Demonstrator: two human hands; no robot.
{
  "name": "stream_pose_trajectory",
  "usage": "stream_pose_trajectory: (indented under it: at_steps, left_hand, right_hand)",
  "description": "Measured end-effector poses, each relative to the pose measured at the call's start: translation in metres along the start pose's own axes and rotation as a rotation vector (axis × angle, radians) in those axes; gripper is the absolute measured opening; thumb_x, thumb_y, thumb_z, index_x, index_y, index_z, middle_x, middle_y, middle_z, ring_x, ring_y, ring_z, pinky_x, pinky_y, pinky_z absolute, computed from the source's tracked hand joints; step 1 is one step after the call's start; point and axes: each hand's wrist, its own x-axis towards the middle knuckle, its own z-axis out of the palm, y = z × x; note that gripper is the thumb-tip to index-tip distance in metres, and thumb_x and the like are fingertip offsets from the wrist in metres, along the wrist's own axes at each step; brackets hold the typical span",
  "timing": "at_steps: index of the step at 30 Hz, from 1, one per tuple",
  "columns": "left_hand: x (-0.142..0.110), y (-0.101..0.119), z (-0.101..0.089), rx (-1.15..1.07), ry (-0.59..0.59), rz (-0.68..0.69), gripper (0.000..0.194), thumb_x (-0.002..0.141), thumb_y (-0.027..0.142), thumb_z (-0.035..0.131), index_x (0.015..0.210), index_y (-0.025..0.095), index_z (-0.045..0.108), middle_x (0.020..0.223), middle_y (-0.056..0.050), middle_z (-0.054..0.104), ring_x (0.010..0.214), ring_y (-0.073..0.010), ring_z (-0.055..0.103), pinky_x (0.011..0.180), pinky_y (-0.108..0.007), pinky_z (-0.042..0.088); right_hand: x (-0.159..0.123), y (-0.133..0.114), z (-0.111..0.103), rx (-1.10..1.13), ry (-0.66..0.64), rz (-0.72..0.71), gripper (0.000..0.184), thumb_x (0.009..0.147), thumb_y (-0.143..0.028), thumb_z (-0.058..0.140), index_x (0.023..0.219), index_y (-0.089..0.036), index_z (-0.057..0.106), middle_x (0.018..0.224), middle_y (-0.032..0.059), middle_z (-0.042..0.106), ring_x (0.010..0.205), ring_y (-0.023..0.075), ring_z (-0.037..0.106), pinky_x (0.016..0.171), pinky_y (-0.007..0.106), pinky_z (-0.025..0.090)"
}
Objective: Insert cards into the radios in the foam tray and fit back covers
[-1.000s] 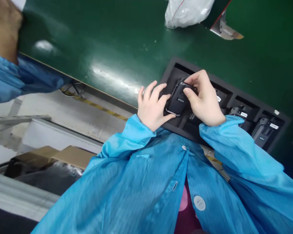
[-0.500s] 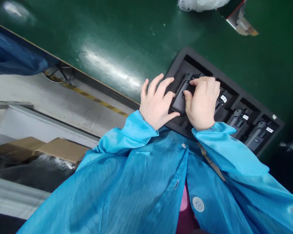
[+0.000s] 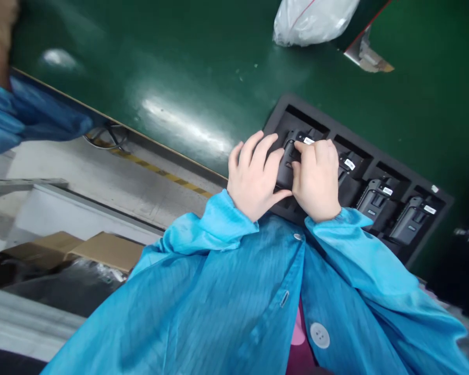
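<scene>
A black foam tray [image 3: 346, 133] holds several black handheld devices with white labels, each in its own slot. In the leftmost slot lies one such black handheld device [image 3: 286, 174], its kind not certain. My left hand [image 3: 254, 174] rests along the left side of that device, fingers spread, thumb by its lower end. My right hand [image 3: 317, 177] is closed at its right side, thumb and index finger bent onto it. The palm and other fingers hide part of this device and of the neighbouring one. Two more devices, one in the rightmost slot [image 3: 410, 219], lie untouched.
The tray sits on a green tabletop [image 3: 172, 67] near its front edge. A clear plastic bag [image 3: 315, 21] lies at the back. At far left is another person's blue sleeve [image 3: 0, 117]. Cardboard boxes [image 3: 105, 250] stand below, left of me.
The view has shifted slightly. The device's white label now shows beside my right index finger, where it was hidden before. Another person's arm has come into view at far left.
</scene>
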Motion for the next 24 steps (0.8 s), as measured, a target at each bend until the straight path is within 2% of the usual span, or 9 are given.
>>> stream_pose_trajectory:
  at_steps: [2,4,7,10,14,18,21,24]
  left_hand:
    - [0.003,0.009,-0.005,0.018,-0.058,0.052,0.065,0.08,0.049,0.075,0.132,0.016,0.056,0.151,-0.012,0.05,0.137,-0.0329,0.044,0.109,-0.046,0.04]
    - [0.006,0.017,-0.007,0.048,-0.147,0.093,0.065,0.078,0.043,0.078,0.131,0.013,0.056,0.148,-0.013,0.052,0.129,-0.0316,0.051,0.1,-0.042,0.047]
    - [0.009,0.021,-0.006,0.112,-0.224,0.058,0.062,0.081,0.046,0.075,0.129,0.013,0.056,0.144,-0.014,0.054,0.118,-0.031,0.057,0.092,-0.04,0.051]
    - [0.009,0.022,-0.003,0.171,-0.25,0.012,0.06,0.086,0.05,0.068,0.132,0.014,0.053,0.143,-0.014,0.055,0.111,-0.0294,0.061,0.087,-0.038,0.055]
    - [0.009,0.03,-0.002,0.234,-0.277,-0.041,0.055,0.087,0.041,0.066,0.133,0.014,0.052,0.143,-0.015,0.054,0.115,-0.0301,0.062,0.08,-0.038,0.06]
    - [0.012,0.039,0.001,0.312,-0.308,-0.078,0.056,0.081,0.035,0.07,0.129,0.014,0.052,0.141,-0.018,0.054,0.116,-0.0337,0.062,0.072,-0.04,0.063]
    - [0.013,0.032,0.002,0.297,-0.268,-0.073,0.06,0.077,0.035,0.073,0.128,0.013,0.053,0.137,-0.017,0.058,0.115,-0.0337,0.064,0.079,-0.043,0.064]
    - [0.013,0.013,-0.002,0.171,-0.248,-0.06,0.063,0.075,0.033,0.072,0.13,0.011,0.053,0.126,-0.014,0.066,0.112,-0.0297,0.067,0.088,-0.042,0.063]
  right_hand:
    - [0.002,0.005,-0.008,0.134,-0.007,-0.027,0.038,0.092,-0.019,0.043,0.128,-0.017,0.055,0.115,0.0128,0.058,0.119,0.0296,0.054,0.121,0.057,0.029]
    - [0.0,0.009,-0.021,0.308,0.04,-0.013,0.038,0.093,-0.018,0.041,0.129,-0.02,0.054,0.119,0.0109,0.059,0.118,0.0262,0.057,0.119,0.055,0.033]
    - [-0.016,0.012,-0.04,0.509,0.249,0.115,0.037,0.096,-0.022,0.04,0.13,-0.023,0.054,0.126,0.0096,0.059,0.121,0.0239,0.058,0.112,0.048,0.044]
    - [-0.04,0.016,-0.048,0.68,0.469,0.263,0.03,0.096,-0.026,0.044,0.122,-0.025,0.06,0.12,0.0074,0.063,0.115,0.023,0.061,0.108,0.046,0.048]
    - [-0.071,0.024,-0.041,0.849,0.621,0.383,0.022,0.091,-0.027,0.056,0.109,-0.026,0.069,0.107,0.0064,0.067,0.104,0.0244,0.065,0.099,0.048,0.05]
    - [-0.09,0.029,-0.033,0.861,0.829,0.429,0.018,0.087,-0.026,0.06,0.099,-0.027,0.074,0.096,0.0055,0.069,0.097,0.0252,0.063,0.104,0.054,0.046]
    - [-0.098,0.036,-0.028,0.811,0.957,0.416,0.017,0.087,-0.024,0.06,0.094,-0.026,0.074,0.088,0.0039,0.069,0.088,0.0224,0.065,0.102,0.055,0.048]
    - [-0.106,0.046,-0.023,0.805,1.039,0.395,0.015,0.085,-0.023,0.062,0.093,-0.023,0.075,0.083,0.0043,0.068,0.083,0.0202,0.065,0.096,0.052,0.052]
